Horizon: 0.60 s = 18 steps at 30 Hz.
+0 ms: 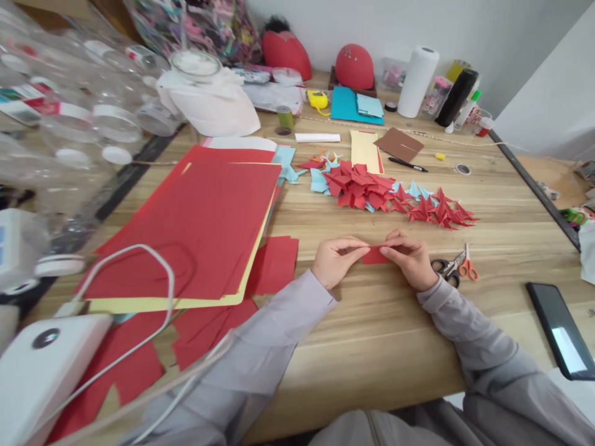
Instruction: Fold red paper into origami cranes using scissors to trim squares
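A small folded piece of red paper (375, 255) is stretched between both hands above the wooden table (372, 347). My left hand (341, 259) pinches its left end between thumb and fingers. At its right end, my right hand (409, 255) grips it the same way, thumb towards me. Just beyond the hands lies a pile of folded red paper shapes (357, 186), with light blue ones among them. Large red sheets (199, 217) are stacked to the left, and smaller red pieces (276, 263) stick out beside the stack.
Black-handled scissors (449, 269) and orange-handled scissors (468, 267) lie right of my right hand. A phone (560, 328) rests at the right edge. Plastic bottles (69, 124) crowd the left, near a white device (51, 365) with a looping cable. A paper roll (418, 80) stands at the back.
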Motion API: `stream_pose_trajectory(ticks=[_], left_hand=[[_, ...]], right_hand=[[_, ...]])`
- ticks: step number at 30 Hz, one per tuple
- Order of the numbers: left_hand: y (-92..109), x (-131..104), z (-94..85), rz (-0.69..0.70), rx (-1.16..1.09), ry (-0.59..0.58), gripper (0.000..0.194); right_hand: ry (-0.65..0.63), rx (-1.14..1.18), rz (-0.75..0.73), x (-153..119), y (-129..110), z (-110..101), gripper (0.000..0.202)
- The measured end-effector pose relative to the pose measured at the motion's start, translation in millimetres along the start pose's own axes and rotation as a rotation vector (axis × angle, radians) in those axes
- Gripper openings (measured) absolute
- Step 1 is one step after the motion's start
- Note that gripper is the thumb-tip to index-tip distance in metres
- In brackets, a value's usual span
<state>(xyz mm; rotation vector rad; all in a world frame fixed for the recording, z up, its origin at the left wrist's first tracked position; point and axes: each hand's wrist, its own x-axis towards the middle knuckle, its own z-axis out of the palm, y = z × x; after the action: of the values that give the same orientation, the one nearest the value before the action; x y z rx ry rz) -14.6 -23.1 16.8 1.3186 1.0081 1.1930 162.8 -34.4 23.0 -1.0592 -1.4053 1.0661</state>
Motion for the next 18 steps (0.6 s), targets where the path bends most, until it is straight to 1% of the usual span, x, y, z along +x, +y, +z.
stream_pose_trajectory(ticks=[3, 7, 10, 14, 18], left_hand=[[0.9, -1.9, 0.5, 0.103, 0.063, 0.006, 0.010], [2.9, -4.6, 1.3, 0.214, 0.127, -0.004, 0.008], [3.8, -5.1, 1.4, 0.227, 0.149, -0.012, 0.007], [2.7, -3.9, 0.9, 0.216, 0.148, -0.064, 0.006], [0.8, -4.2, 1.7, 0.254, 0.141, -0.064, 0.008]], right_hand=[[-0.024, 0.016, 0.013, -0.3, 1.1, 0.4, 0.011], [-0.061, -0.009, 0.037, -1.2, -0.8, 2.0, 0.014], [-0.056, -0.020, 0.027, -1.9, -2.7, 2.4, 0.015], [-0.065, -0.017, 0.027, -3.0, -3.9, 2.6, 0.014], [-0.091, -0.014, 0.039, -2.9, -4.6, 3.7, 0.013]])
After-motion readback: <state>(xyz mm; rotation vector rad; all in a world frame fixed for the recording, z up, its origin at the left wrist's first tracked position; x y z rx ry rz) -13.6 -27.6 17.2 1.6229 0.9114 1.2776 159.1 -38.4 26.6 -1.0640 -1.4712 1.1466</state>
